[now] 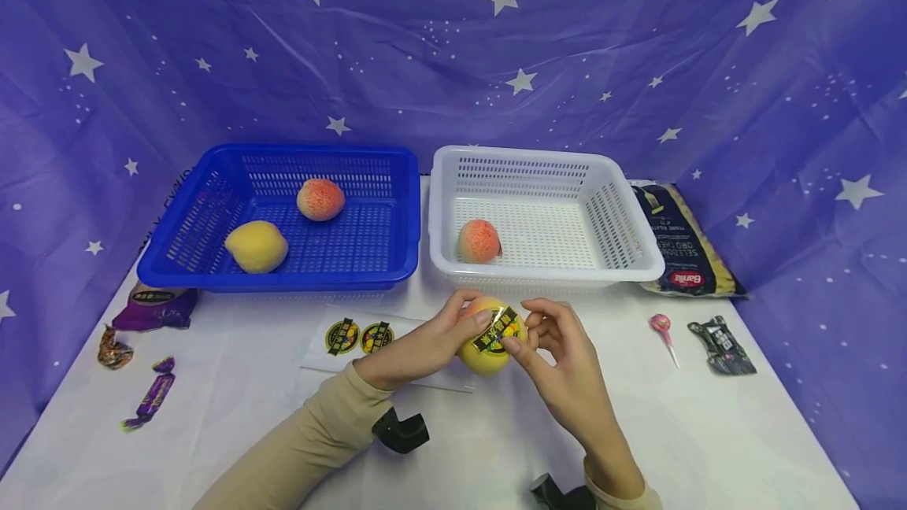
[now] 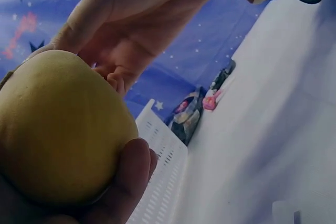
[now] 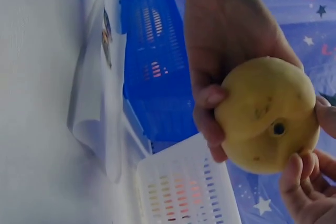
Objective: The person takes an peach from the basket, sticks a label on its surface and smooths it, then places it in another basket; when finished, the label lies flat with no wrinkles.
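My left hand point(image 1: 428, 345) grips a yellow peach point(image 1: 485, 364) with a reddish top, above the table in front of the white basket. Across the peach lies a black and yellow sticker point(image 1: 495, 330), under my left thumb. My right hand point(image 1: 567, 372) is at the peach's right side, its thumb pressing the sticker's edge and its other fingers loosely bent. The right wrist view shows the peach's underside point(image 3: 252, 114) with a small dark hole, right fingertips at its edge. Behind my left wrist lies a white sheet point(image 1: 418, 327) with round stickers.
A blue basket point(image 1: 283, 283) holds a yellow peach point(image 1: 258, 249) and a reddish peach point(image 1: 321, 200). The white basket point(image 1: 546, 267) holds another reddish peach point(image 1: 479, 242). Wrapped candies point(image 1: 153, 396) lie left; a lollipop point(image 1: 661, 324), a black packet point(image 1: 723, 346) and a pasta bag point(image 1: 683, 242) right.
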The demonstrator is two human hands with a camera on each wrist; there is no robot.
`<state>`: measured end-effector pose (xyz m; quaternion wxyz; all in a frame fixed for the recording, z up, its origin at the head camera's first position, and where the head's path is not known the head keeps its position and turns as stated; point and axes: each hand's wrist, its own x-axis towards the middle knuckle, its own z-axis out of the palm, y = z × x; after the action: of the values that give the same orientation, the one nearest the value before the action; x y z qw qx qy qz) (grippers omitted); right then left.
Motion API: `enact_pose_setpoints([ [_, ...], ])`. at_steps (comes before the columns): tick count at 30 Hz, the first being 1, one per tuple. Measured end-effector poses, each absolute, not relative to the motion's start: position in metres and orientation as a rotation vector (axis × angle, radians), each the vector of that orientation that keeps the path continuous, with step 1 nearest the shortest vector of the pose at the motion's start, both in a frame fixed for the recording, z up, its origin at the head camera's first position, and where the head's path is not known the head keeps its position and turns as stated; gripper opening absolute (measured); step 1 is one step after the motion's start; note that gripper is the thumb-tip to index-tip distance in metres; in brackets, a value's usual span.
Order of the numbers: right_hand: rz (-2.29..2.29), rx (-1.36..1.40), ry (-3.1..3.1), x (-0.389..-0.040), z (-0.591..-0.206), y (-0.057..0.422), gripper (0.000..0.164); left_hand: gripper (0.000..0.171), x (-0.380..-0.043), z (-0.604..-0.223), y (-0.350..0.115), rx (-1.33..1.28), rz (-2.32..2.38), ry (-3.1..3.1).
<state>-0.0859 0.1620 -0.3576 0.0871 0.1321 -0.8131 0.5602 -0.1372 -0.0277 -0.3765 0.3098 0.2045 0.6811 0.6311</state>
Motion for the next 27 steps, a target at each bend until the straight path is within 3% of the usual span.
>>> enact_pose_setpoints([
  [6,1.520,0.622,-2.290,-0.085,-0.346,0.157,0.043,0.040,-0.140,-0.374,-0.030,0.541,1.713,1.650],
  [11,1.480,0.628,-2.255,-0.085,-0.340,0.155,0.034,0.042,-0.144,-0.376,-0.030,0.526,1.792,1.474],
  [19,1.467,0.118,-2.352,-0.101,-0.343,0.191,0.026,0.048,-0.151,-0.378,-0.036,0.550,1.907,1.158],
  [23,1.114,-0.141,-2.470,-0.119,-0.349,0.232,0.035,0.055,-0.152,-0.376,-0.041,0.610,1.847,1.380],
  [27,0.853,-0.243,-2.660,-0.137,-0.352,0.268,0.059,0.076,-0.160,-0.362,-0.041,0.573,1.768,1.649],
])
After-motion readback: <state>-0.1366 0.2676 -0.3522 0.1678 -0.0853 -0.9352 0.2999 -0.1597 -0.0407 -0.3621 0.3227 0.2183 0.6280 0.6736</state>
